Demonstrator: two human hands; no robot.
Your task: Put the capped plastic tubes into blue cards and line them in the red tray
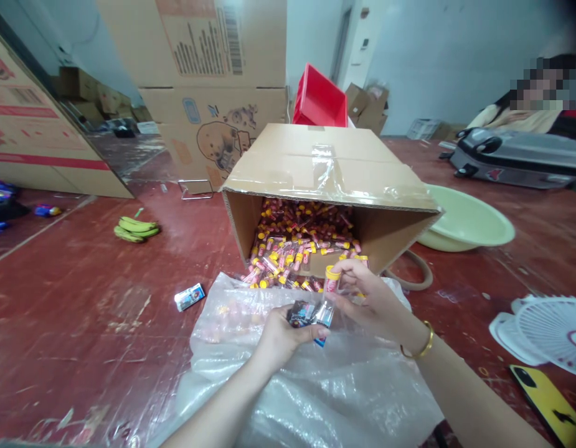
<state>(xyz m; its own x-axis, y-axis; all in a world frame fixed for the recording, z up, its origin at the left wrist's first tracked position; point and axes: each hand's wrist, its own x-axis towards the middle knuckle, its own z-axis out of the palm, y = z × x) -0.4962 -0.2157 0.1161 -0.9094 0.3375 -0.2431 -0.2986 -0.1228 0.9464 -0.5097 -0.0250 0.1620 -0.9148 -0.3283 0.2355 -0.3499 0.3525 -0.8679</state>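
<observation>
My left hand (pixel 281 336) is closed around several small dark and blue printed packets (pixel 301 313). Between the thumb and fingers of my right hand (pixel 362 289) is a small clear tube with a yellow cap (pixel 332 278), its lower end close to the packets. Just beyond my hands, a cardboard box (pixel 325 165) lies on its side with its mouth towards me. Many more yellow-capped tubes (pixel 288 255) are heaped inside it and spill onto a clear plastic sheet (pixel 334 398) under my hands.
On the red floor at left are a single blue packet (pixel 189 297) and bananas (pixel 136 229). A pale green basin (pixel 469 218), a white fan (pixel 553 333) and a yellow phone (pixel 549 404) are at right. Behind stand a red crate (pixel 320 99) and a grey suitcase (pixel 521 158) beside a person.
</observation>
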